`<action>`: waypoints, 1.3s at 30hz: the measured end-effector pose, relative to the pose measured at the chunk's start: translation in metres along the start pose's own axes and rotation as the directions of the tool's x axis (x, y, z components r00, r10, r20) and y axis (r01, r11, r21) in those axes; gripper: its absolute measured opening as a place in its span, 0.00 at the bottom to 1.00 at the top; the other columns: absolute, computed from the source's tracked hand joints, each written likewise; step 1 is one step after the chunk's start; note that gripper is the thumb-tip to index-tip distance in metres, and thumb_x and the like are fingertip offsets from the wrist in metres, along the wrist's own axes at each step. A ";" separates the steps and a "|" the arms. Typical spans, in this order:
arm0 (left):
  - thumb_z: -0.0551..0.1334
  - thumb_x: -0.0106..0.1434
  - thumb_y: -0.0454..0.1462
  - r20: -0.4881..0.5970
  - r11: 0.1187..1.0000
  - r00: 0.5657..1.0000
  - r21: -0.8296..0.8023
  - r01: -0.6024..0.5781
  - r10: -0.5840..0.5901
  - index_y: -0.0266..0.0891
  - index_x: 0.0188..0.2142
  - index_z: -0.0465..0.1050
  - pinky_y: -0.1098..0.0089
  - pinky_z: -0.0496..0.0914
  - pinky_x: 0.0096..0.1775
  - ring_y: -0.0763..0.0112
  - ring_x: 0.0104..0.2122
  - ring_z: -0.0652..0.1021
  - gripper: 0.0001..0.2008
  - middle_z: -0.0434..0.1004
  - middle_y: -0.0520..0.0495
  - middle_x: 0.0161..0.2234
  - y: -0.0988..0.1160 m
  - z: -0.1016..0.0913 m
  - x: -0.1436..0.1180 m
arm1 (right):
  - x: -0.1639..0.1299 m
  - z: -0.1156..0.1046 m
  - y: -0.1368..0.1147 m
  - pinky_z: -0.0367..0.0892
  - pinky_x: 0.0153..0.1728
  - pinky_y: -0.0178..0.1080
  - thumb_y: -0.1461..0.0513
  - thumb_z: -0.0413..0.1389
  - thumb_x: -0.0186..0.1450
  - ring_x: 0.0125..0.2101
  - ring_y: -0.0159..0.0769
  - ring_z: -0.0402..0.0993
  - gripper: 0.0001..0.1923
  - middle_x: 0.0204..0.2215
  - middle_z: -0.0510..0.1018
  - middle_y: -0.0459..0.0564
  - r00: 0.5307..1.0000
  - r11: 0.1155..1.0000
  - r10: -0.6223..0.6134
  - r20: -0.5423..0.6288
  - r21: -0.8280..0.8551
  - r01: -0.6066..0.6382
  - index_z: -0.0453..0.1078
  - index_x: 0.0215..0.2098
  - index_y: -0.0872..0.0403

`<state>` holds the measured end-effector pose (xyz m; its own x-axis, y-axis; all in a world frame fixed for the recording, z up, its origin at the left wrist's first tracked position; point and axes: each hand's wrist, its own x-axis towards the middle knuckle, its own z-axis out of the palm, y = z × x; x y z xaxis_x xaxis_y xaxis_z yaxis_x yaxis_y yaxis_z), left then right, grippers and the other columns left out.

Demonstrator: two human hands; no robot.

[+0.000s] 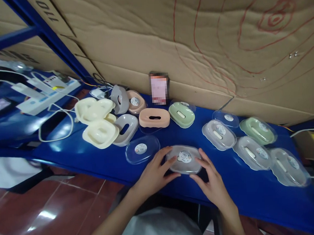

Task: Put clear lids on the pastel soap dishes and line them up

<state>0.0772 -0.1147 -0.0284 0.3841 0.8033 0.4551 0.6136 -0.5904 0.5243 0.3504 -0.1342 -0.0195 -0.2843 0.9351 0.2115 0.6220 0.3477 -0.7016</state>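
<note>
Now we see clear lid (142,149) just left of our left hand (153,174); both hands cup grey soap box (184,159) near table front edge (178,197), fingers curled on sides; right hand (212,183) opposite. More soap boxes (252,152) crowd right, bare blue strip in front.

I count five lidded soap boxes (184,159), one loose clear lid (142,149), three cream trays (101,133), two power strips (42,92).
</note>
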 end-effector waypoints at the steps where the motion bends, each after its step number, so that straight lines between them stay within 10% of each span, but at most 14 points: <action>1: 0.75 0.67 0.44 0.000 1.000 1.000 0.000 0.001 -0.001 0.45 0.65 0.69 0.46 0.81 0.58 0.44 0.64 0.77 0.30 0.71 0.32 0.65 0.000 0.000 0.000 | 0.000 -0.001 0.000 0.75 0.65 0.56 0.55 0.62 0.75 0.73 0.51 0.63 0.26 0.76 0.62 0.54 1.000 1.000 0.003 0.001 -0.003 -0.003 0.65 0.69 0.42; 24: 0.73 0.70 0.42 -0.002 1.000 1.000 -0.014 0.011 -0.012 0.44 0.65 0.68 0.47 0.76 0.64 0.46 0.69 0.72 0.28 0.65 0.33 0.70 0.006 -0.007 -0.006 | -0.017 0.002 -0.004 0.70 0.69 0.54 0.58 0.56 0.78 0.75 0.51 0.60 0.34 0.79 0.55 0.49 0.991 0.940 -0.137 -0.005 -0.316 0.129 0.54 0.79 0.35; 33: 0.65 0.74 0.36 -0.210 0.923 0.955 0.280 0.265 -0.210 0.43 0.64 0.71 0.37 0.73 0.63 0.41 0.66 0.73 0.20 0.70 0.33 0.66 -0.025 -0.054 -0.047 | -0.086 -0.045 0.033 0.60 0.69 0.75 0.50 0.55 0.77 0.75 0.66 0.55 0.34 0.78 0.56 0.55 0.942 0.900 0.017 -0.334 -0.406 -0.160 0.56 0.79 0.40; 39: 0.63 0.76 0.35 -0.074 0.960 0.982 0.210 0.183 -0.171 0.46 0.63 0.74 0.43 0.73 0.64 0.48 0.67 0.74 0.18 0.75 0.39 0.65 -0.015 -0.041 -0.039 | -0.060 -0.014 0.000 0.57 0.68 0.78 0.57 0.59 0.76 0.74 0.68 0.57 0.36 0.77 0.59 0.59 0.880 0.910 -0.069 -0.469 -0.391 -0.137 0.56 0.79 0.43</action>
<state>0.0250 -0.1402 -0.0246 0.2215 0.8845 0.4106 0.8044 -0.4038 0.4358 0.3780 -0.1889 -0.0223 0.0491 0.8311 0.5539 0.8902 0.2151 -0.4016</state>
